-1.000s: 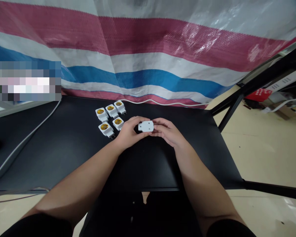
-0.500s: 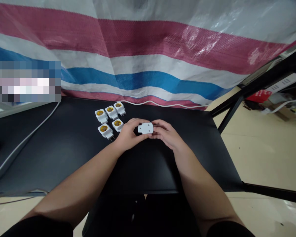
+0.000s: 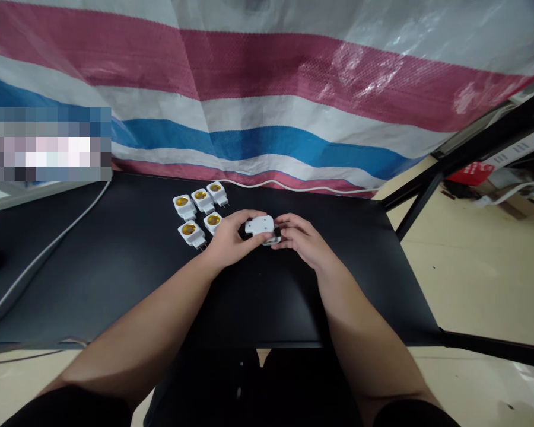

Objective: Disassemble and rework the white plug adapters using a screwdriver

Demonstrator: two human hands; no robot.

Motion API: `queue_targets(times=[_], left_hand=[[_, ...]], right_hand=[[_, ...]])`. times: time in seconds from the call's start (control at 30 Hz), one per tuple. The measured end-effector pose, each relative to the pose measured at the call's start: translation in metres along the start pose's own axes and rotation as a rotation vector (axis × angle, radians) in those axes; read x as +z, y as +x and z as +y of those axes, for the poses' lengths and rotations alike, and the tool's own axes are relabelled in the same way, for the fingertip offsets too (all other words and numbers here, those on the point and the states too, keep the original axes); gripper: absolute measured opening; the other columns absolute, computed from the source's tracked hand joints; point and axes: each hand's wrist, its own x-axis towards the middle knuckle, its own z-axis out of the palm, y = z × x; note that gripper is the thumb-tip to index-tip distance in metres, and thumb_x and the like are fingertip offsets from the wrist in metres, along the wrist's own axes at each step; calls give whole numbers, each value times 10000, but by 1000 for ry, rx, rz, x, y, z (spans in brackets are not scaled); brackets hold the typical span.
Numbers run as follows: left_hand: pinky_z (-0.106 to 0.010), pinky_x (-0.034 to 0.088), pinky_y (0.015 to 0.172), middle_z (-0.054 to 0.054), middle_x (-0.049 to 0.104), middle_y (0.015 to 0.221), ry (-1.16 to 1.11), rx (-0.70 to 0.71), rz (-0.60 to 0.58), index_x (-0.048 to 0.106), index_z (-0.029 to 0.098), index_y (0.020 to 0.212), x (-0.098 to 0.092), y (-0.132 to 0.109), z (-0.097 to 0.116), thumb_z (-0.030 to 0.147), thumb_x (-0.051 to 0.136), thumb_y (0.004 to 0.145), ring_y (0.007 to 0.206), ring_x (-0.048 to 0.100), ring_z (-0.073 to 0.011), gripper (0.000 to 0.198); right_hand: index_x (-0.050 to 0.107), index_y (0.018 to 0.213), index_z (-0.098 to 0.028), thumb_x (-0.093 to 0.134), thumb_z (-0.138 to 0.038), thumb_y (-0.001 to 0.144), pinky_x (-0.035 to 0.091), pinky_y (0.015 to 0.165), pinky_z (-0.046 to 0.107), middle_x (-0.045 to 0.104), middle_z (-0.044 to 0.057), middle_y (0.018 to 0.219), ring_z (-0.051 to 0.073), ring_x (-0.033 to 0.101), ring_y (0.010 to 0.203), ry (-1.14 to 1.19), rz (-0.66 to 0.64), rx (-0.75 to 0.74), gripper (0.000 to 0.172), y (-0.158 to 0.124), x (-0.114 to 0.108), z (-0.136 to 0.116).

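Currently the left hand and right hand are clamping a white plastic plug housing from both sides over the black table, beside the lamp-socket adapters; it seems light, stiff and slick, best gripped by its edges.

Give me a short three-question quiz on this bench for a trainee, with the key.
1. How many white lamp-socket adapters lie on the black table?
2. True or false: the left hand and the right hand both hold the white plastic housing.
3. Fill in the blank: the adapters lie nearer the ___ hand.

Key: 1. Five. 2. True. 3. Left.
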Motion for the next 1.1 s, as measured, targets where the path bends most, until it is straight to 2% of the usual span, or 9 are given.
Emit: queue_targets(times=[0.17, 0.3, 0.4, 0.53, 0.63, 0.83, 1.0, 1.1], left_hand=[[-377, 618, 899, -134, 781, 1172, -79, -48, 91, 699, 162, 1307, -4, 0, -7, 391, 873, 876, 1010, 761, -228, 519], [-351, 608, 790, -116, 777, 1107, -20, -71, 36, 720, 168, 1260, -5, 1, -5, 389, 903, 832, 915, 745, -217, 515], [-325, 574, 732, -83, 761, 1064, 59, -70, -110, 736, 190, 1203, -5, 1, 1, 383, 905, 823, 861, 714, -201, 459], [-339, 572, 813, -77, 722, 1124, 123, -26, -411, 746, 200, 1179, -4, 1, 8, 345, 883, 837, 969, 706, -222, 395], [-368, 569, 880, -79, 716, 1138, 150, -29, -505, 741, 196, 1192, -1, -1, 8, 302, 880, 832, 1019, 701, -240, 400], [-470, 510, 1072, -92, 747, 1175, 262, -12, -480, 740, 187, 1192, 3, -2, 2, 242, 892, 780, 1173, 671, -311, 442], [-482, 506, 1082, -102, 742, 1216, 262, -25, -454, 730, 181, 1199, 3, -2, 2, 259, 908, 757, 1178, 672, -316, 483], [-473, 524, 1046, -91, 738, 1173, 216, -28, -433, 705, 186, 1186, 3, -2, 3, 309, 903, 774, 1111, 687, -296, 474]], right_hand=[[747, 1076, -258, 657, -274, 839, 659, 810, 416, 778, 54, 998, 233, 751, 921, 97, 107, -79, 255, 1, -23, -11], [732, 1108, -259, 630, -260, 851, 642, 910, 468, 798, 73, 1086, 264, 755, 1014, 145, 157, -97, 276, 4, -32, -13], [724, 1092, -247, 635, -261, 830, 636, 944, 481, 796, 75, 1065, 267, 757, 1014, 144, 173, -78, 277, 6, -32, -11], [723, 1111, -238, 638, -290, 840, 639, 944, 468, 793, 76, 1067, 258, 760, 996, 141, 166, -91, 288, 7, -29, -10], [725, 1116, -256, 684, -326, 873, 640, 954, 464, 787, 65, 1071, 251, 763, 1002, 101, 150, -104, 257, 5, -25, -8], [751, 1091, -275, 805, -384, 850, 665, 914, 449, 768, 47, 1032, 237, 766, 989, 26, 115, -119, 270, 7, -19, 0], [754, 1097, -266, 827, -416, 845, 686, 863, 425, 752, 48, 1017, 232, 763, 984, -16, 123, -131, 303, 10, -18, 5], [746, 1110, -267, 834, -433, 853, 693, 848, 416, 748, 39, 985, 217, 765, 943, -35, 117, -145, 318, 10, -18, 6]])
